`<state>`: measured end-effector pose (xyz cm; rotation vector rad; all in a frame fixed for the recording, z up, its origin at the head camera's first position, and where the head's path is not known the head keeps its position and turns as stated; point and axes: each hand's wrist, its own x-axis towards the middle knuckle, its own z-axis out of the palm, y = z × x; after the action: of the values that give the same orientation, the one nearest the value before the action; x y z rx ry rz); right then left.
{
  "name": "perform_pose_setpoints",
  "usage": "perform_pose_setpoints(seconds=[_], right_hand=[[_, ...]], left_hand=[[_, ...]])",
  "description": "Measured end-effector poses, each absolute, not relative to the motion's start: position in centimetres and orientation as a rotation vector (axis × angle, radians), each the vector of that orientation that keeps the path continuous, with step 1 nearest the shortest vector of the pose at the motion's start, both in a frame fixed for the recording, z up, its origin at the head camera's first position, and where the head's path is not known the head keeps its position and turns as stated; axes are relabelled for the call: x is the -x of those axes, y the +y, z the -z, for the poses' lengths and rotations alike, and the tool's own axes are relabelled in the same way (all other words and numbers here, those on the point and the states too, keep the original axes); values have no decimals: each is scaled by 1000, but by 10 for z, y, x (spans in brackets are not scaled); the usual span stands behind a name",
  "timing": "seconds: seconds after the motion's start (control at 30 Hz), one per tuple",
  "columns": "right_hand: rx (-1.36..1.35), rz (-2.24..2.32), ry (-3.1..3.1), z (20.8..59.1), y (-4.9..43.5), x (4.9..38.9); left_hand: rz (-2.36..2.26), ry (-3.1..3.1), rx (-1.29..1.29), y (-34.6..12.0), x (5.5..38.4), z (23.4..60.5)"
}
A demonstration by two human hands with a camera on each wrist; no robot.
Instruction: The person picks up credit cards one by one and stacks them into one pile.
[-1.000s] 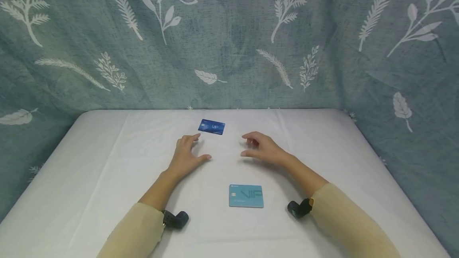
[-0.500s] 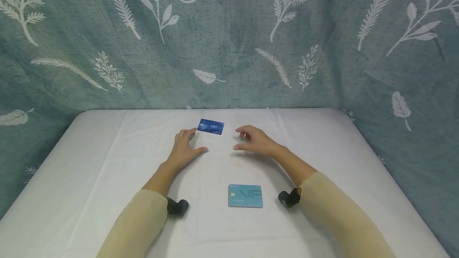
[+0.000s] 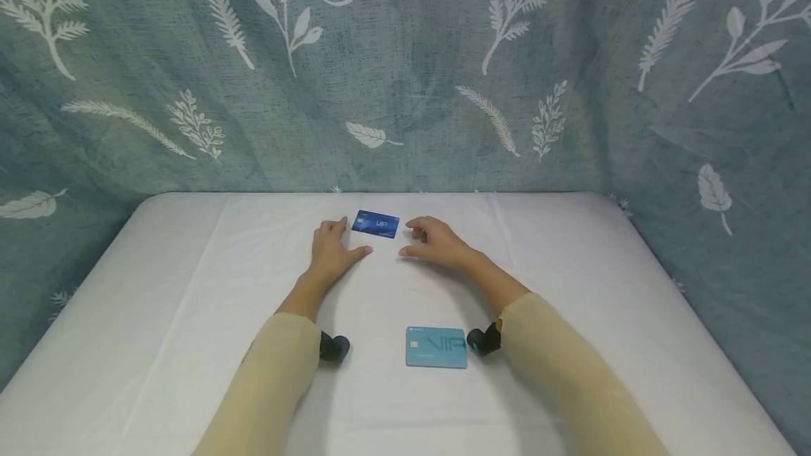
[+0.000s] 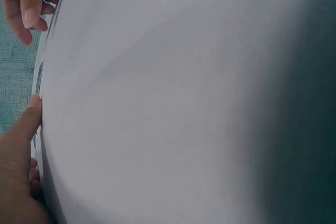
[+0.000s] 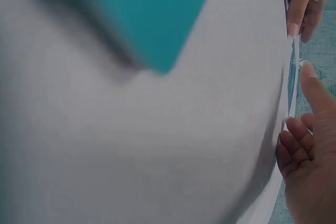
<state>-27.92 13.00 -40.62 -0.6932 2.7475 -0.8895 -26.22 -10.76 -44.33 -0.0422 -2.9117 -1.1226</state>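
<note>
A dark blue VIP card (image 3: 376, 224) lies flat near the table's far edge, slightly slanted. Just left of it is my left hand (image 3: 331, 248), thumb and fingers spread apart with nothing between them. From the right, my right hand (image 3: 437, 241) hovers beside the card, fingers bent loosely and thumb held apart, also holding nothing. Both hands look close to the card without gripping it. A larger light blue VIP card (image 3: 436, 347) lies nearer the front, between the forearms; in the right wrist view a corner of this light blue card (image 5: 157, 35) shows close up.
A white cloth covers the table (image 3: 158, 315). Behind it hangs a green-blue curtain (image 3: 418, 111) with white leaf prints. Small black wrist cameras sit on both wrists, the right camera (image 3: 484, 340) close beside the light blue card in the head view.
Both hands have moved forward, and the right hand has also moved left, bringing them to either side of the dark blue card. Neither card has visibly moved on the table.
</note>
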Motion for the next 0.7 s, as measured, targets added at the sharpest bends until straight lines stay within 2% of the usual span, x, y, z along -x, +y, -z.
perform_pose_setpoints(seconds=[0.4,0.7], right_hand=[[469,746,2791,411,103,301],[278,723,2866,416,92,299]], left_hand=[[1009,-3019,-46,-105,265,438],[999,-3016,-33,-104,264,435]])
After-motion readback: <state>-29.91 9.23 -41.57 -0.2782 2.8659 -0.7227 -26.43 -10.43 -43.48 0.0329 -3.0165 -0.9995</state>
